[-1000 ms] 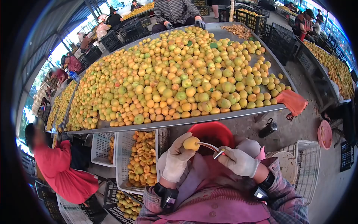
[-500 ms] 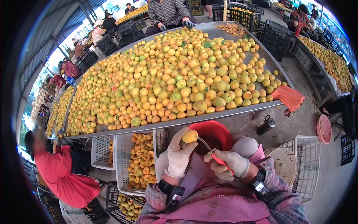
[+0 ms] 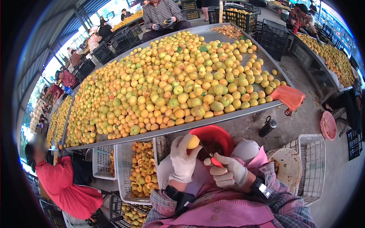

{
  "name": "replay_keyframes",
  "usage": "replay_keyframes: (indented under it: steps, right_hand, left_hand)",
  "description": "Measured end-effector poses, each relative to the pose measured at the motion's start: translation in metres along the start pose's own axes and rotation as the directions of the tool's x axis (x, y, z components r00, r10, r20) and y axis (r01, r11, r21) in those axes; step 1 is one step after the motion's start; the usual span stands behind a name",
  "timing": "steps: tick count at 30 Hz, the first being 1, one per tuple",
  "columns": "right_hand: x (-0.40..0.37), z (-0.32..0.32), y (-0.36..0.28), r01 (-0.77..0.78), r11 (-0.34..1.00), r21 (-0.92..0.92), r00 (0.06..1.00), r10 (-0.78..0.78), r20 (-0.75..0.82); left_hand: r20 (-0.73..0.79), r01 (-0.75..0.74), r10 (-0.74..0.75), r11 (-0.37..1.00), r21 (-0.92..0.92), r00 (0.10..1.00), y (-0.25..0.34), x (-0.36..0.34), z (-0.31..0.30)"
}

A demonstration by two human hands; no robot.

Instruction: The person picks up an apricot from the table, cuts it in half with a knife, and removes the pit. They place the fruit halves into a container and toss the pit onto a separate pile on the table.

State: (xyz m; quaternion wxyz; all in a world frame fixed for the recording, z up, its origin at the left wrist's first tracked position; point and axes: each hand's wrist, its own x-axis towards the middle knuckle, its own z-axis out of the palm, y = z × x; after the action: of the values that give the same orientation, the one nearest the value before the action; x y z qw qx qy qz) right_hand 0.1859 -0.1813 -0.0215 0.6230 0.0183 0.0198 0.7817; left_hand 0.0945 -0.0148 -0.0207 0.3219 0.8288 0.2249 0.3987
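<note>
My left hand (image 3: 182, 157), in a white glove, holds a yellow apricot (image 3: 192, 142) over a red bucket (image 3: 213, 135) on my lap. My right hand (image 3: 227, 170), also gloved, grips a small red-handled pitting tool (image 3: 215, 161) whose thin metal end reaches toward the apricot. In front of me a long metal table (image 3: 213, 121) is heaped with several yellow and green apricots (image 3: 171, 87).
A white crate of halved apricots (image 3: 140, 167) stands under the table at my left, a white basket (image 3: 313, 167) with a bowl (image 3: 287, 165) at my right. A black bottle (image 3: 267, 127) stands on the ground. A person in red (image 3: 64, 182) sits left; others work across the table.
Both hands have drawn slightly closer to my body and the tool's tip has moved nearer the apricot. The view has tilted a little, shifting the table upward.
</note>
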Motion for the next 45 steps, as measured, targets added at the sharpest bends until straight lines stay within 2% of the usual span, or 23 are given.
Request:
replay_keyframes:
  steps: [5, 11, 13, 14, 15, 16, 17, 18, 19, 20, 21, 22, 23, 25, 26, 27, 29, 31, 35, 40, 42, 43, 45]
  right_hand:
    - [0.000, 0.000, 0.007, 0.035, 0.997, 0.070, 0.999, -0.035, 0.005]
    - [0.000, 0.029, 0.006, 0.027, 0.988, 0.152, 0.974, -0.060, 0.218]
    - [-0.007, 0.041, 0.000, 0.235, 0.970, 0.067, 0.961, -0.242, 0.134]
    - [-0.013, 0.045, -0.009, 0.316, 0.949, 0.020, 0.948, -0.317, 0.043]
    - [-0.019, 0.052, -0.019, 0.411, 0.911, -0.029, 0.911, -0.412, -0.007]
    - [-0.024, 0.055, -0.032, 0.461, 0.852, -0.250, 0.862, -0.497, -0.104]
    - [-0.030, 0.054, -0.043, 0.461, 0.756, -0.465, 0.790, -0.588, -0.173]
    - [-0.032, 0.028, -0.060, 0.220, 0.402, -0.889, 0.612, -0.766, -0.195]
    - [-0.027, 0.022, -0.072, -0.189, -0.029, -0.982, 0.439, -0.897, -0.058]
    - [-0.038, 0.021, -0.075, -0.724, -0.451, -0.521, 0.377, -0.892, 0.249]
    - [-0.039, 0.018, -0.076, -0.691, -0.451, -0.566, 0.273, -0.887, 0.373]
    - [-0.038, 0.031, -0.075, -0.398, -0.263, -0.879, 0.214, -0.958, 0.189]
    - [-0.037, 0.044, -0.073, -0.038, 0.010, -0.999, 0.232, -0.973, -0.019]
    - [-0.037, 0.032, -0.078, -0.280, -0.244, -0.929, 0.339, -0.930, 0.142]
    - [-0.039, 0.000, -0.086, -0.275, -0.299, -0.914, 0.464, -0.874, 0.146]
    - [-0.034, 0.019, -0.070, -0.268, -0.268, -0.925, 0.556, -0.827, 0.079]
    - [-0.018, 0.067, -0.035, -0.414, -0.381, -0.827, 0.627, -0.778, 0.045]
    - [-0.007, 0.038, -0.031, -0.263, -0.431, -0.863, 0.693, -0.707, 0.142]
    - [0.006, 0.029, -0.019, -0.417, -0.515, -0.749, 0.711, -0.698, 0.084]
    - [0.005, 0.029, -0.017, -0.279, -0.406, -0.870, 0.764, -0.643, 0.055]
    - [0.008, 0.032, -0.019, -0.167, -0.131, -0.977, 0.736, -0.676, -0.036]
    - [0.009, 0.033, -0.018, -0.168, -0.131, -0.977, 0.736, -0.676, -0.036]
    - [0.012, 0.035, -0.017, -0.115, 0.127, -0.985, 0.699, -0.694, -0.171]
  left_hand:
    - [0.011, -0.128, 0.128, 0.982, 0.137, 0.992, 0.000, 0.002, 0.003]
    - [0.053, -0.174, 0.168, 0.971, 0.162, 0.984, -0.011, -0.005, 0.006]
    - [0.038, 0.169, -0.164, 0.955, -0.246, 0.986, -0.021, -0.015, 0.014]
    - [0.039, 0.170, -0.165, 0.954, -0.245, 0.985, -0.020, -0.015, 0.011]
    - [0.156, 0.340, -0.303, 0.858, -0.385, 0.940, -0.018, -0.011, 0.006]
    - [0.287, 0.499, -0.408, 0.713, -0.492, 0.866, -0.016, -0.009, 0.000]
    - [0.278, 0.496, -0.410, 0.713, -0.496, 0.868, -0.014, -0.008, -0.006]
    - [0.425, 0.597, -0.434, 0.430, -0.677, 0.794, -0.013, -0.007, -0.011]
    - [0.569, 0.647, -0.394, 0.093, -0.757, 0.722, -0.008, -0.004, -0.016]
    - [0.565, 0.644, -0.396, 0.096, -0.759, 0.724, -0.002, -0.002, -0.022]
    - [0.622, 0.662, -0.324, 0.022, -0.749, 0.713, 0.006, 0.001, -0.026]
    - [0.670, 0.680, -0.246, -0.053, -0.731, 0.700, 0.012, 0.005, -0.029]
    - [0.668, 0.678, -0.249, -0.056, -0.733, 0.701, 0.015, 0.006, -0.030]
    - [0.681, 0.693, -0.271, -0.064, -0.718, 0.680, 0.018, 0.005, -0.033]
    - [0.681, 0.693, -0.269, -0.063, -0.718, 0.681, 0.014, 0.003, -0.032]
    - [0.686, 0.692, -0.235, -0.068, -0.719, 0.689, 0.008, 0.002, -0.030]
    - [0.689, 0.689, -0.207, -0.081, -0.720, 0.695, 0.002, 0.001, -0.025]
    - [0.663, 0.682, -0.248, -0.014, -0.731, 0.706, 0.001, 0.001, -0.022]
    - [0.612, 0.666, -0.352, 0.045, -0.745, 0.708, -0.008, 0.000, -0.013]
    - [0.544, 0.615, -0.503, -0.031, -0.788, 0.671, -0.015, 0.004, -0.014]
    - [0.600, 0.624, -0.448, -0.114, -0.773, 0.663, -0.012, 0.005, -0.017]
    - [0.653, 0.635, -0.385, -0.193, -0.748, 0.652, -0.011, 0.005, -0.018]
    - [0.661, 0.634, -0.321, -0.198, -0.747, 0.678, -0.012, 0.002, -0.014]
